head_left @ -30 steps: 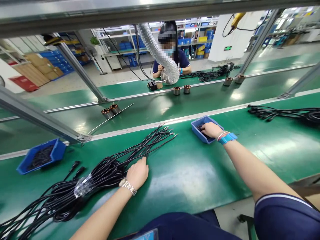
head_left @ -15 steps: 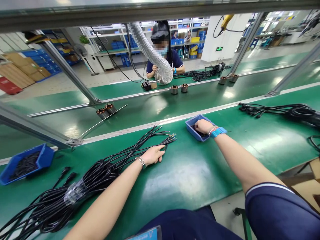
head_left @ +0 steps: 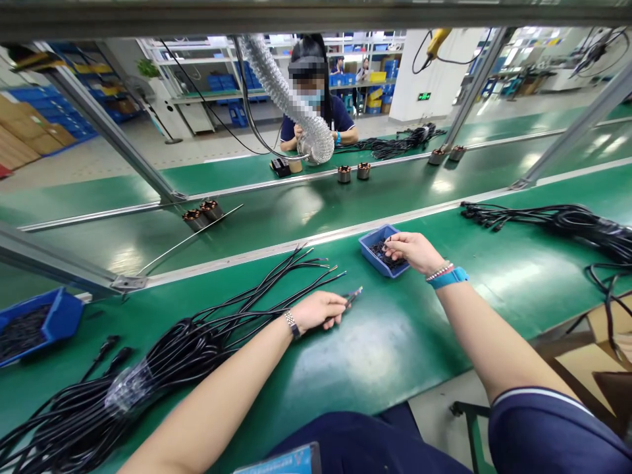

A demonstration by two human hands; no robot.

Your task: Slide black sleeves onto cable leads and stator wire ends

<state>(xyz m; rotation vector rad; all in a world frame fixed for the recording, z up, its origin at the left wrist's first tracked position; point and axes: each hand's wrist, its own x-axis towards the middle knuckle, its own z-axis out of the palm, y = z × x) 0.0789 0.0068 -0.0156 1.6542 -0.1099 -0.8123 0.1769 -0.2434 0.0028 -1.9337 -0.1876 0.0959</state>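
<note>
My left hand (head_left: 323, 311) pinches a black cable (head_left: 349, 301) close to its stripped end, where thin coloured wires stick out. That cable runs back toward a bundle of black cables (head_left: 190, 345), wrapped with clear film (head_left: 129, 387), on the green bench. Other loose cable ends fan out beyond my left hand. Over the near right rim of a small blue bin (head_left: 371, 254), my right hand (head_left: 412, 250) has its thumb and fingers pressed together. Small black parts (head_left: 380, 249) fill the bin. Whatever sits between my right fingertips is too small to name.
A second blue bin (head_left: 62, 322) of black parts stands at the left. More black cables (head_left: 567, 217) lie at the right. Copper-wound motor stators (head_left: 344, 174) stand on the middle strip. Metal posts (head_left: 106, 118) frame the bench. A co-worker (head_left: 316, 125) sits opposite, behind a silver duct (head_left: 281, 85).
My left hand has moved right and now holds one cable end apart from the others. My right hand has risen out of the bin's contents, with its fingers pinched.
</note>
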